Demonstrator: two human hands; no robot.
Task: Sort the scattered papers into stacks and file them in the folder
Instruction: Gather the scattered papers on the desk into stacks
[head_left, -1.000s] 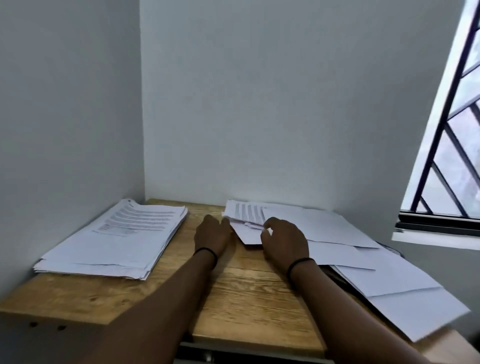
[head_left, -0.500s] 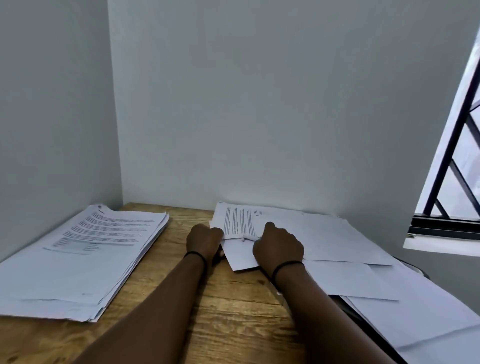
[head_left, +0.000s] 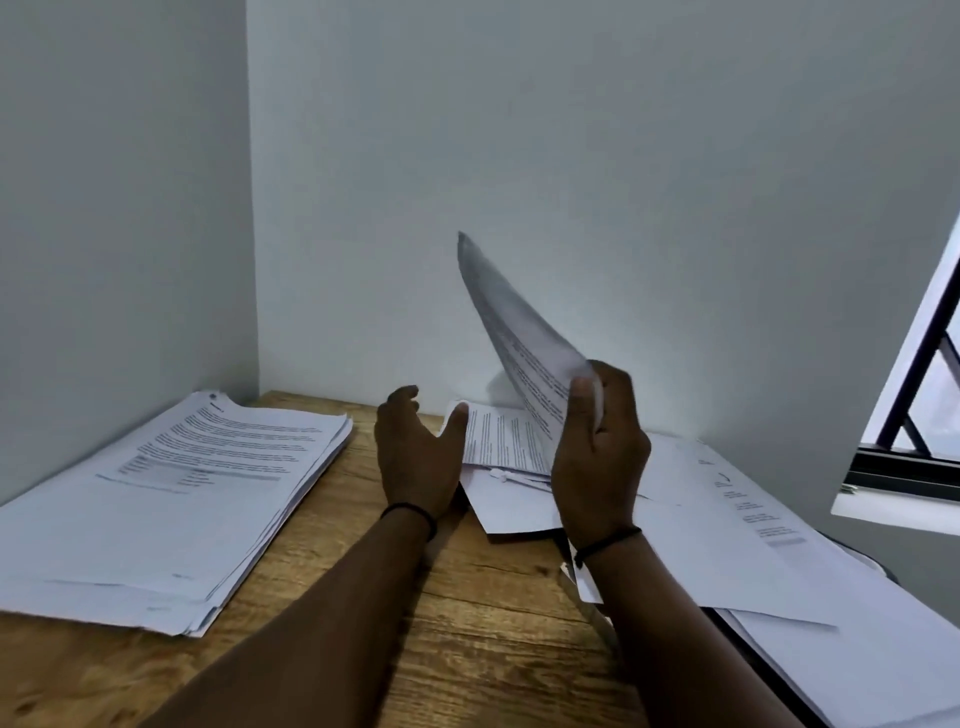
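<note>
A thick stack of printed papers (head_left: 171, 493) lies on the left of the wooden table (head_left: 467, 649). Scattered white sheets (head_left: 727, 545) cover the right side, overlapping one another. My right hand (head_left: 597, 452) pinches a printed sheet (head_left: 519, 343) between thumb and fingers and holds it lifted, its far corner pointing up toward the wall. My left hand (head_left: 415, 457) hovers with fingers spread just left of the scattered sheets, holding nothing. A dark edge, possibly the folder (head_left: 748, 654), shows under the sheets at the right.
Grey walls (head_left: 519, 156) meet in a corner behind the table. A barred window (head_left: 924, 405) with a white sill stands at the right. Bare wood shows between the stack and the loose sheets.
My right hand has taken hold of a printed sheet and raised it off the pile. My left hand has lifted from the table and spread its fingers.
</note>
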